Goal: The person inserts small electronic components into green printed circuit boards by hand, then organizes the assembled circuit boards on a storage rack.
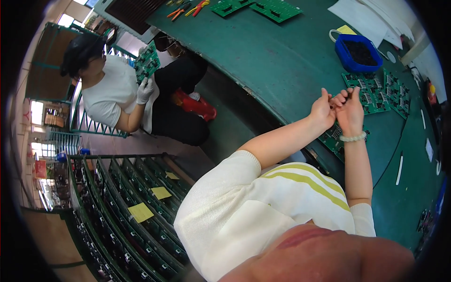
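Observation:
My left hand [323, 112] and my right hand [350, 112] meet above the green table, fingers curled toward each other and thumbs raised. Whatever lies between their fingertips is too small to make out. A pale beaded bracelet [353, 137] circles my right wrist. Just below the hands, partly covered by them, lies a green circuit board [334, 143]. Beyond them rest another circuit board [371, 94] and a tilted circuit board [397, 94]. Farther back stands a blue bin [359, 66] holding many small black parts [361, 51].
At left a seated co-worker [108, 89] in white gloves holds a circuit board [147, 62]. A rack of boards [136, 188] stands lower left. On the table [282, 61] lie orange-handled pliers [178, 11], a red-yellow tool [198, 8], more green boards [276, 9] and papers [364, 16].

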Demonstrator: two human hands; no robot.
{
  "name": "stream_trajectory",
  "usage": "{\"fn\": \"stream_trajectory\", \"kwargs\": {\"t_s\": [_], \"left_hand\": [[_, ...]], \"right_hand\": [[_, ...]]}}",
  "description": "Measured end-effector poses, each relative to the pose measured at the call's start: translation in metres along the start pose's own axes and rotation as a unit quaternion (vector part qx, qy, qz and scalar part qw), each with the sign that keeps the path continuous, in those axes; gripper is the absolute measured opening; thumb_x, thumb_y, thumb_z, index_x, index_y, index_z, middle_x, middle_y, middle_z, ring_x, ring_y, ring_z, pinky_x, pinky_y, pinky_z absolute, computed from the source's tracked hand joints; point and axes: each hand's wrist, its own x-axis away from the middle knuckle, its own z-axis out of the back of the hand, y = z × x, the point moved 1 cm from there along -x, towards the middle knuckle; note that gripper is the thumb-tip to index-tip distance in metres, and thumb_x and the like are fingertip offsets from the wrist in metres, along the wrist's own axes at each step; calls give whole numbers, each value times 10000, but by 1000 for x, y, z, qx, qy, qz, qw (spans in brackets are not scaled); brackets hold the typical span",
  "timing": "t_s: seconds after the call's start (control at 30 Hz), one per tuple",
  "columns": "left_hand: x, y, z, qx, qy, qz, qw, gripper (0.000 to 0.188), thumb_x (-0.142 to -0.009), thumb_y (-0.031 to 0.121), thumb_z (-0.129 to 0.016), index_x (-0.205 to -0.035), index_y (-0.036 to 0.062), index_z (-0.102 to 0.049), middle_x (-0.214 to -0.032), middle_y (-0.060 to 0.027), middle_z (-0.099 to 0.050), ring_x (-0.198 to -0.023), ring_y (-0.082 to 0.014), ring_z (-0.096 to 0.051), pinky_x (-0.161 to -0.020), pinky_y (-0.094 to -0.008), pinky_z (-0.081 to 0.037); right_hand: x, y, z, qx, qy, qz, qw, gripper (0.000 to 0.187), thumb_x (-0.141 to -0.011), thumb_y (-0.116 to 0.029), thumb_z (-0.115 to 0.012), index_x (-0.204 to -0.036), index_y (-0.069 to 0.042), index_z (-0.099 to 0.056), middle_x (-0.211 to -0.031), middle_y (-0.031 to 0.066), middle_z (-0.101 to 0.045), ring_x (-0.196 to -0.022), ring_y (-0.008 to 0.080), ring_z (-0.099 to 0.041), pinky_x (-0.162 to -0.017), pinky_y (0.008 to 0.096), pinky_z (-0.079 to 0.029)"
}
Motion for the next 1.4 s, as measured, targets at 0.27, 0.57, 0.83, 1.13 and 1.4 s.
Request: {"fn": "stream_trajectory", "kwargs": {"t_s": [0.27, 0.57, 0.83, 1.13, 1.4], "left_hand": [[12, 13, 11, -78, -64, 13, 995, 322, -918, 331, -461, -767, 52, -515, -728, -65, -542, -639, -180, -536, -638, -304, -471], [48, 49, -1, -433, -102, -52, 894, 148, -878, 84, -553, -976, -23, -581, -792, -72, -591, -649, -110, -530, -562, -224, -450], [57, 48, 17, -603, -147, -4, 784, 141, -829, 83, -624, -938, -4, -604, -767, -35, -607, -631, -72, -510, -541, -177, -404], [63, 30, 0, -733, -188, -79, 649, 131, -804, 47, -629, -917, -17, -611, -784, -14, -612, -651, -45, -510, -570, -186, -433], [55, 28, -4, -842, -237, -200, 441, 143, -696, 9, -689, -826, -1, -630, -715, -52, -592, -569, -86, -517, -531, -225, -436]], "right_hand": [[28, -28, 26, -38, -5, -17, 999, 239, -906, -238, -520, -790, -29, -524, -872, 102, -538, -753, 171, -493, -632, 258, -438], [78, -60, 101, 105, 24, 0, 994, 220, -893, -220, -554, -906, -2, -528, -723, -2, -452, -572, 45, -380, -451, 145, -299], [104, -56, 112, 157, 66, -22, 985, 196, -870, -164, -586, -974, 1, -588, -848, 26, -568, -650, 30, -457, -478, 127, -342], [114, -62, 126, 152, 67, 17, 986, 248, -866, -144, -585, -1059, 12, -579, -852, 29, -567, -643, 30, -435, -480, 128, -333], [146, -61, 128, 239, 102, 25, 965, 224, -853, -119, -597, -1043, 1, -602, -786, -5, -562, -592, 7, -393, -487, 137, -303]]}}
